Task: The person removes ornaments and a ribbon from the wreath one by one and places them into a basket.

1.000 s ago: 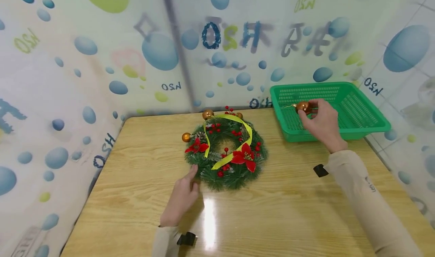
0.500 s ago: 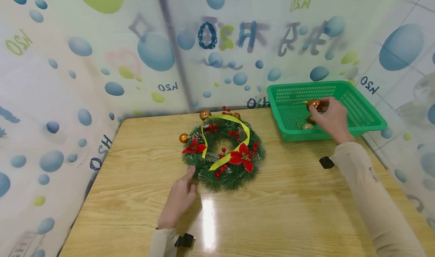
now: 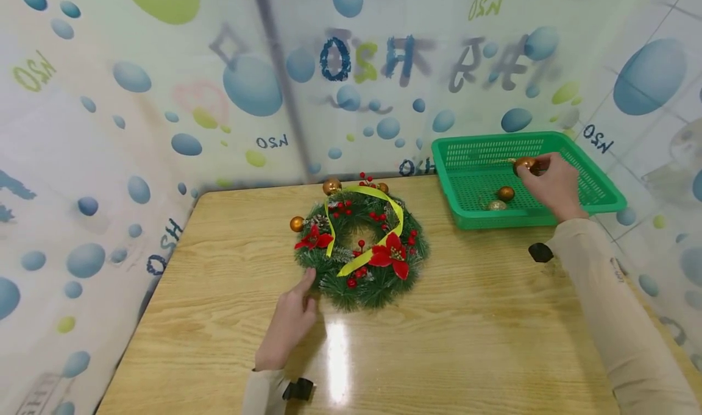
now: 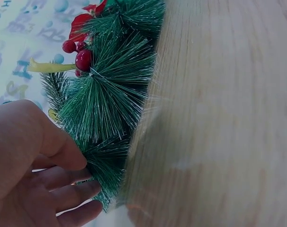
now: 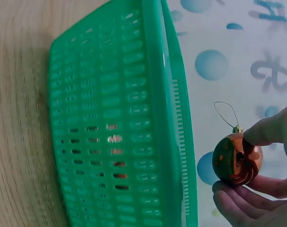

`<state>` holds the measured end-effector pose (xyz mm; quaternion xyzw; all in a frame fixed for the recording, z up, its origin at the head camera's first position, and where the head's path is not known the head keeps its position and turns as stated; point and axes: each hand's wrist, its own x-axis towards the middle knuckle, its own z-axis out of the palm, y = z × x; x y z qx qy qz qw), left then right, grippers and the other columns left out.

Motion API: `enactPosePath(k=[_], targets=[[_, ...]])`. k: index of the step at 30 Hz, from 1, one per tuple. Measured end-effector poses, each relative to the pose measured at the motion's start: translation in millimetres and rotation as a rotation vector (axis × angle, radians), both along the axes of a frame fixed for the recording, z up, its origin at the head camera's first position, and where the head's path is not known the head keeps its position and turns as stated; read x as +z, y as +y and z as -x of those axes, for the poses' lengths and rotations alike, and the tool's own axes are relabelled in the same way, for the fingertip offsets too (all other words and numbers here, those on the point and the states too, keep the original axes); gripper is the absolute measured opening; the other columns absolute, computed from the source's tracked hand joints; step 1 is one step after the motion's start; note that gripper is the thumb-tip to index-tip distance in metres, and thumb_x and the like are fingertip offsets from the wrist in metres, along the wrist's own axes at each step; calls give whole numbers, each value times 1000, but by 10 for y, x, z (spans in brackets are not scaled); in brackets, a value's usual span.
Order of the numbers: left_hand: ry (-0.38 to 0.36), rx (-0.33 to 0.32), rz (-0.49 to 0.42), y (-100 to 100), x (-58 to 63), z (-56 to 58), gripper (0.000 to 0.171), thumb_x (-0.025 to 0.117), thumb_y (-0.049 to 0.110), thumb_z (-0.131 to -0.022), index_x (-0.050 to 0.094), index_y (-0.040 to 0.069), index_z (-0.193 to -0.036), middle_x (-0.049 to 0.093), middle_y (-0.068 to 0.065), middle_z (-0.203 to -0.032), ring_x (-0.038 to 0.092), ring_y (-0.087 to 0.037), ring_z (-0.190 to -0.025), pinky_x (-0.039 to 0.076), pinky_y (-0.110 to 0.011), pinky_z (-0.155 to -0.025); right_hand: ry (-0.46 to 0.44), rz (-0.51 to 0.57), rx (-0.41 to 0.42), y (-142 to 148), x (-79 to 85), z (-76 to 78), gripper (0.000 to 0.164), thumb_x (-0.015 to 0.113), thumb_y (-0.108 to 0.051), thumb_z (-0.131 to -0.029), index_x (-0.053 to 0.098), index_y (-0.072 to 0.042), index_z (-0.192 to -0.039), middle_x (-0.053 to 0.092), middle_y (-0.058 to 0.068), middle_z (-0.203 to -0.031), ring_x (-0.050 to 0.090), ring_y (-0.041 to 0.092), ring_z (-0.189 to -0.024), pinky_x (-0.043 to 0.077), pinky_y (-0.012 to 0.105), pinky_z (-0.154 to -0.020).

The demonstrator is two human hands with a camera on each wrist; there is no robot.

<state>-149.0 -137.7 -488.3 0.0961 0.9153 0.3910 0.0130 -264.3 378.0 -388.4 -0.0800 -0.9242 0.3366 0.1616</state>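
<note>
My right hand (image 3: 558, 186) pinches a shiny copper Christmas bauble (image 5: 236, 161) between thumb and fingers, over the green plastic basket (image 3: 459, 220). A thin wire loop (image 5: 225, 113) sticks out from the bauble's cap. Inside the basket lie another copper bauble (image 3: 506, 193) and a pale gold glittery bauble (image 3: 496, 205). A green Christmas wreath (image 3: 378, 290) lies flat on the table, with red poinsettias (image 3: 392, 254), red berries and a yellow ribbon (image 3: 399, 211). At its lower left edge my left hand (image 3: 287, 323) holds the needles (image 4: 98, 163) between thumb and fingers.
Copper baubles (image 3: 331, 186) sit along the wreath's upper and left edge. The basket stands at the table's back right, near the patterned wall sheet (image 3: 351, 141). The wooden table (image 3: 230, 281) reaches back to that sheet.
My right hand has moved right over the basket with the bauble, bringing the two baubles lying in the basket into clear sight. The left hand and wreath have stayed put.
</note>
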Motion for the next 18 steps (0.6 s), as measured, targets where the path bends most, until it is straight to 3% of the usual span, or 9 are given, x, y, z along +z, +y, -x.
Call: enactPosePath(k=[10,18], targets=[[27,3,12,-49,62,15,65,54,-8,-90,38,0,-153,35,-19,-160,33,-3,-43,41,-19,-41,-106,39,-7,110,64,119,74,45,-50,-100,42,13,-138,48,36,-133,49,49,-115,46,60,-85],[45,-30,6,-38,12,2,66,56,-9,-89,39,-2,-152,36,-23,-158,33,-2,-43,41,-19,-42,-158,20,-42,229,13,111,73,44,-47,-100,40,16,-136,47,37,-131,47,51,-113,48,54,-77]])
